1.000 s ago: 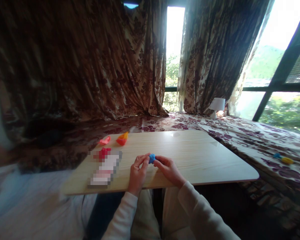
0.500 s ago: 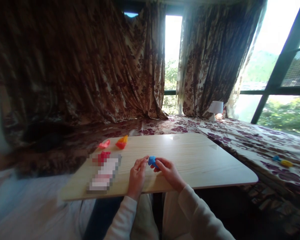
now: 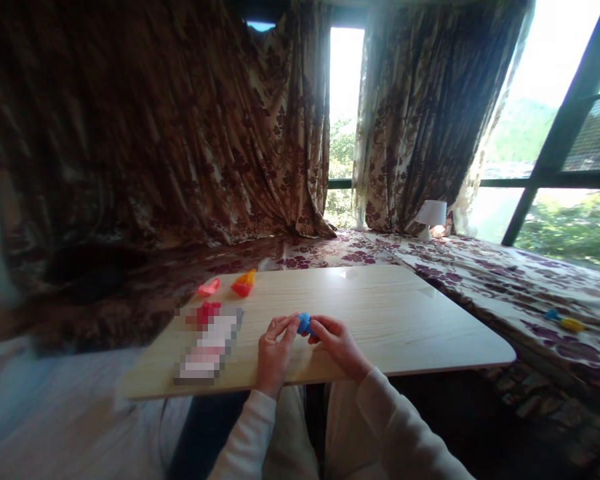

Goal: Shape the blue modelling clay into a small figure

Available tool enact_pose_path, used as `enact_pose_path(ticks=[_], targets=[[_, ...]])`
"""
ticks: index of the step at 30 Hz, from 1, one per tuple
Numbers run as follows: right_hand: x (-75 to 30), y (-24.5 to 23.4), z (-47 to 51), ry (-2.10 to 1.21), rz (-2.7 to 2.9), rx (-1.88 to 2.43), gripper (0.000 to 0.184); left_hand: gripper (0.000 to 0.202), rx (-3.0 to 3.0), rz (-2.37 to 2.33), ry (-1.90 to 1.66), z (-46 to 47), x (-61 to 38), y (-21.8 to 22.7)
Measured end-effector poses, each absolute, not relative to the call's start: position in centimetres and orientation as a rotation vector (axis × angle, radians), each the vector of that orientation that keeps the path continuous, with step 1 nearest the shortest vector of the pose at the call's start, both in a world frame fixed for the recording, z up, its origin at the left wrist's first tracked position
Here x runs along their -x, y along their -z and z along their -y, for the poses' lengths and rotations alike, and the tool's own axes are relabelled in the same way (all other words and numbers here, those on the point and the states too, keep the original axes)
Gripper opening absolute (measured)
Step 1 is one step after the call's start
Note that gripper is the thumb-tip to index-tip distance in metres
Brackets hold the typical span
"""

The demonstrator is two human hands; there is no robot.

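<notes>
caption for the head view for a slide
Both hands, left hand and right hand, pinch a small blue soft piece over a light wooden table.

On the tabletop (image 3: 405,320), a small lump (image 3: 304,324) sits near the front edge, pinched between the left hand (image 3: 274,353) and right hand (image 3: 337,347). Far left lie three more pieces (image 3: 244,284), with a packet (image 3: 207,350) nearer. A lamp (image 3: 430,217) stands beyond, far right.

Both my arms come in from the bottom in pale long sleeves, wrists angled inward. My left hand (image 3: 274,353) and right hand (image 3: 337,347) sit close together, fingers curled, fingertips pinched in a light grip.
</notes>
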State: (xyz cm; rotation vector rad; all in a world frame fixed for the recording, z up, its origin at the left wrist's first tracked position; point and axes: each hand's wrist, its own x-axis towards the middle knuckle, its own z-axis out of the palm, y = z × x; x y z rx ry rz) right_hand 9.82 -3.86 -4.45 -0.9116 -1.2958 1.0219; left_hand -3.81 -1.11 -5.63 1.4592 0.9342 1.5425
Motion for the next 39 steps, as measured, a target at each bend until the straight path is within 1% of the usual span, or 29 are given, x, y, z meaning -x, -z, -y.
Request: enact_pose_path(ticks=[4, 7, 9, 13, 18, 22, 25, 28, 32, 35, 39], targets=[[-10.0, 4.8, 3.7, -1.23, 1.075, 0.782, 0.035, 0.038, -1.352, -0.955, -1.526, 0.9, 4.2, 5.6], [-10.1, 5.1, 3.6, -1.382, 0.811, 0.629, 0.032, 0.034, -1.402, -0.857, -1.4, 1.1, 4.0, 5.4], [-10.1, 5.2, 3.5, -1.399, 0.663, 0.552, 0.031, 0.03, -1.466, -0.816, -1.324, 1.4, 3.4, 5.2], [-9.9, 5.4, 3.3, -1.325, 0.521, 0.52, 0.029, 0.025, -1.522, -0.793, -1.33, 2.1, 1.6, 5.0], [-9.6, 5.7, 3.0, -1.245, 0.593, 0.566, 0.032, 0.021, -1.45, -0.831, -1.499, 2.5, 0.4, 5.2], [-9.2, 5.9, 3.0, -1.166, 0.68, 0.638, 0.035, 0.025, -1.438, -0.87, -1.57, 2.4, 0.4, 5.7], [-9.0, 5.8, 3.3, -1.122, 0.827, 0.661, 0.03, 0.032, -1.376, -0.865, -1.596, 2.2, 0.5, 6.1], [-8.9, 5.7, 3.6, -1.071, 0.957, 0.736, 0.028, 0.036, -1.3, -0.83, -1.553, 1.9, 0.9, 6.1], [-9.2, 5.7, 3.6, -0.945, 0.926, 0.866, 0.029, 0.036, -1.257, -0.854, -1.463, 1.5, 2.1, 5.9], [-9.6, 5.8, 3.5, -0.854, 0.875, 0.895, 0.03, 0.038, -1.347, -0.879, -1.374, 1.6, 2.7, 5.6], [-9.8, 5.7, 3.5, -0.834, 0.953, 0.909, 0.033, 0.038, -1.47, -0.899, -1.311, 2.1, 2.7, 5.2]])
